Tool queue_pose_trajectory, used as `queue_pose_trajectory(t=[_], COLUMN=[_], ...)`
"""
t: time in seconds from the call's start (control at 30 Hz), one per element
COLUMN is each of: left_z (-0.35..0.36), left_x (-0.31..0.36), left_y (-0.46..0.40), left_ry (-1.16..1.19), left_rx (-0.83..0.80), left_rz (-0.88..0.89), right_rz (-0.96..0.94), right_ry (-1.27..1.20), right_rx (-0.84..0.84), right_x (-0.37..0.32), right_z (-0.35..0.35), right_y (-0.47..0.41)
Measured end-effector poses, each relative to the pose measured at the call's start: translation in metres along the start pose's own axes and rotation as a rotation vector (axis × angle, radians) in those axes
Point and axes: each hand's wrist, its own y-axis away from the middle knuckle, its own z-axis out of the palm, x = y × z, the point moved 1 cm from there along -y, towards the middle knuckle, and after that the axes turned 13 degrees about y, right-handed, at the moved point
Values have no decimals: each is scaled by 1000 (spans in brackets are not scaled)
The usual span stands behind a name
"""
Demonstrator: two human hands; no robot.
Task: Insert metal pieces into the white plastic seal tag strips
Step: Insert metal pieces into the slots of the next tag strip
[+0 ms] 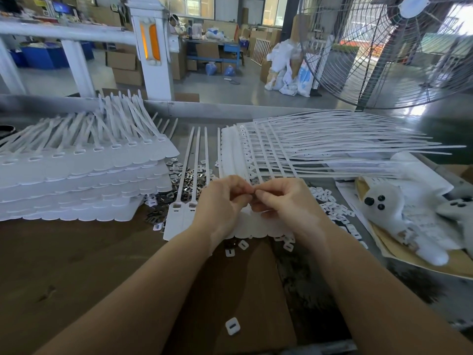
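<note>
Two stacks of white seal tag strips: left stack [76,185], far-right stack [307,149] | working strip [179,221] flat at centre under both hands | left hand [220,203] and right hand [284,201] fingertips meet, pinching something tiny, unclear | metal pieces [189,175] heaped between stacks

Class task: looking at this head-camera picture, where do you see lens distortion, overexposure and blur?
Head view: wide-angle distortion bows the white railing and the fan; daylight behind the fan is blown out at top right; the plush toy smears near the right edge; the left hand and right hand are fairly sharp.
</note>
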Motion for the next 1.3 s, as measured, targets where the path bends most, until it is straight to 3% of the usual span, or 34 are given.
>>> queue_pose_trajectory(t=[0.4,0.83,1.3], left_z=[9,11,9], left_x=[-6,-11,-9], left_y=[4,6,5], left_ry=[-112,-92,-116], left_rx=[67,110,31], left_rz=[34,73,28], right_rz=[62,-50,-126], right_ry=[13,326,635], right_rx=[-13,116,132], right_x=[1,1,8], right_z=[-6,-2,-44], right_y=[1,2,-4])
